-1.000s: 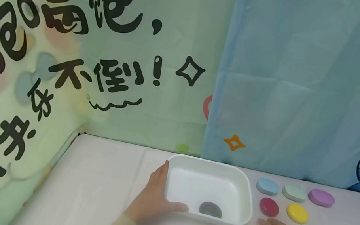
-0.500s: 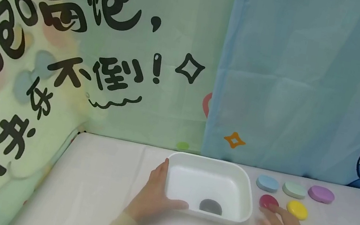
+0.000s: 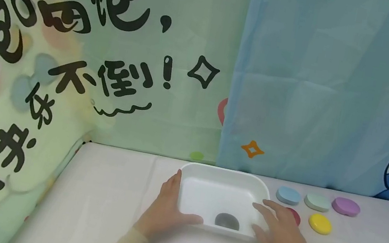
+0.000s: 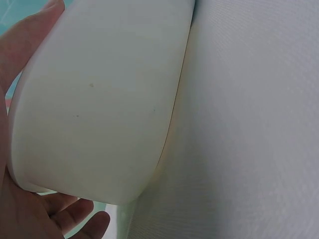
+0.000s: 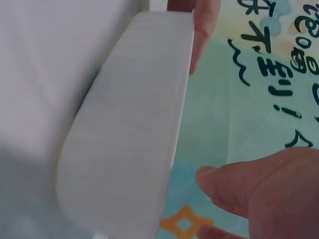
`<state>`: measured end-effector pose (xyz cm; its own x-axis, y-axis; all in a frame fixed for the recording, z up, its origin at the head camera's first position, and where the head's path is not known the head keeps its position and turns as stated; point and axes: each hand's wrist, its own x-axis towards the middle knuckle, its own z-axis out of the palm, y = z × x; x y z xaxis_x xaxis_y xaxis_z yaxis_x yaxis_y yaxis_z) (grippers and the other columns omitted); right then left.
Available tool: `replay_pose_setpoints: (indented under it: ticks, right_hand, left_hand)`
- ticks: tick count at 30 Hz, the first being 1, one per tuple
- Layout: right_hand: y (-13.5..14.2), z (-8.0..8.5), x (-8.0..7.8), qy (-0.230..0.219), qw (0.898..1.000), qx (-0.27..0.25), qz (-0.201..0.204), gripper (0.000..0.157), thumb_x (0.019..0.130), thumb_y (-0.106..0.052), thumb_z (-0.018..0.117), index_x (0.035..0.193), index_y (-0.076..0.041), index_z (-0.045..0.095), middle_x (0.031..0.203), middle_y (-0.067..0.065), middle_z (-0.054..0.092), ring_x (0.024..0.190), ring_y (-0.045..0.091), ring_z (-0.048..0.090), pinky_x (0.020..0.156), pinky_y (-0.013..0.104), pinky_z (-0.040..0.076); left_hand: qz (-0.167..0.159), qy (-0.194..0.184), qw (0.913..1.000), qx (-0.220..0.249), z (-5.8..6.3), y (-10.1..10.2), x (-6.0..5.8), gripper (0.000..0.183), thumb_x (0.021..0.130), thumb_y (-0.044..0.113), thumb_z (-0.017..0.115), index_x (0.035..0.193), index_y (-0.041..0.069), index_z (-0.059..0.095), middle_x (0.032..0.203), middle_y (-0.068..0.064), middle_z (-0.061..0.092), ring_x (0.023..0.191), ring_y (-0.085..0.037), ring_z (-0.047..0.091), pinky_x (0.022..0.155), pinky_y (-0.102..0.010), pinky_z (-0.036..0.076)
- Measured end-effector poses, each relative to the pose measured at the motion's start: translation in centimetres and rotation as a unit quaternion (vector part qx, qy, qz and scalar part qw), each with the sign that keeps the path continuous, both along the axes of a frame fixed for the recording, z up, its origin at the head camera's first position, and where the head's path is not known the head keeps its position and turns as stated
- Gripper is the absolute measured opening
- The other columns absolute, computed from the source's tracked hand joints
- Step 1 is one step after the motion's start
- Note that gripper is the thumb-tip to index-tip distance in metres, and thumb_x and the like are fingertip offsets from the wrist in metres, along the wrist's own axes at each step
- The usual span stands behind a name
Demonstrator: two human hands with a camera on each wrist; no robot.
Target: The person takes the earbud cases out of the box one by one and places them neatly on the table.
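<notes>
A white rectangular box (image 3: 222,194) with rounded corners stands on the table, its inside facing up. A dark grey half-round patch (image 3: 227,221) shows at its front inner side. My left hand (image 3: 167,210) grips the box's left end, thumb along the front rim and fingers along the left side. In the left wrist view the thumb and fingers lie round the box's wall (image 4: 99,104). My right hand (image 3: 281,239) hovers at the box's right rim with fingers spread, and in the right wrist view nothing is between its thumb (image 5: 224,184) and fingers.
To the right of the box lie several coloured rounded pieces: light blue (image 3: 288,195), mint (image 3: 317,202), purple (image 3: 346,206), yellow (image 3: 320,223) and red (image 3: 295,216), the red one partly behind my right hand. Printed cloth (image 3: 161,133) hangs behind the table (image 3: 104,210).
My right hand has moved left and up, from in front of the red piece to the box's right rim, its fingers spreading. The left hand and box stay in place.
</notes>
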<state>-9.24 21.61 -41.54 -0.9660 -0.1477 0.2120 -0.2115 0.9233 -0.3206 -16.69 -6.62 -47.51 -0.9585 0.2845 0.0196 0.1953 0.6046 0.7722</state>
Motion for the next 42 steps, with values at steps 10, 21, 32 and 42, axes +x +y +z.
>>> replay_pose_setpoints:
  ticks: [10, 21, 32, 42]
  right_hand:
    - [-3.4, 0.2, -1.9, -0.041, 0.999, -0.019, 0.013, 0.045, 0.091, -0.026, 0.074, 0.132, -0.009, 0.064, 0.132, 0.019, 0.057, 0.121, 0.041, 0.053, 0.094, 0.056, 0.050]
    - [-5.9, 0.0, -3.8, -0.113, 0.993, -0.010, 0.023, 0.033, 0.088, -0.024, 0.074, 0.115, -0.006, 0.071, 0.100, 0.009, 0.066, 0.090, 0.025, 0.063, 0.089, 0.048, 0.053]
    - [-6.2, 0.0, -5.5, -0.177, 0.981, -0.040, 0.067, 0.013, 0.081, -0.012, 0.082, 0.091, -0.009, 0.075, 0.089, 0.000, 0.070, 0.091, 0.023, 0.064, 0.092, 0.048, 0.052]
    - [-5.6, -0.9, -6.5, -0.205, 0.975, -0.055, 0.070, 0.015, 0.074, -0.009, 0.083, 0.085, -0.013, 0.074, 0.080, -0.004, 0.068, 0.080, 0.016, 0.060, 0.085, 0.044, 0.053]
  left_hand:
    - [0.000, 0.003, 1.0000, 0.004, -0.1, 0.0, 0.0, 0.135, 0.067, 0.065, 0.083, 0.162, 0.007, 0.006, 0.164, -0.010, 0.020, 0.148, -0.028, 0.023, 0.110, -0.048, 0.038]
    - [0.005, -0.002, 1.0000, -0.001, -0.3, 0.0, 0.0, 0.135, 0.067, 0.066, 0.083, 0.162, 0.009, 0.005, 0.165, -0.010, 0.019, 0.148, -0.028, 0.022, 0.111, -0.048, 0.038]
    - [0.003, 0.011, 0.9999, 0.001, -0.5, -0.1, -0.2, 0.136, 0.066, 0.067, 0.083, 0.162, 0.007, 0.007, 0.164, -0.010, 0.021, 0.147, -0.029, 0.024, 0.111, -0.049, 0.038]
    - [0.002, 0.011, 0.9999, 0.001, -0.3, 0.0, -0.2, 0.137, 0.066, 0.066, 0.084, 0.162, 0.006, 0.007, 0.164, -0.011, 0.021, 0.147, -0.030, 0.025, 0.110, -0.049, 0.039]
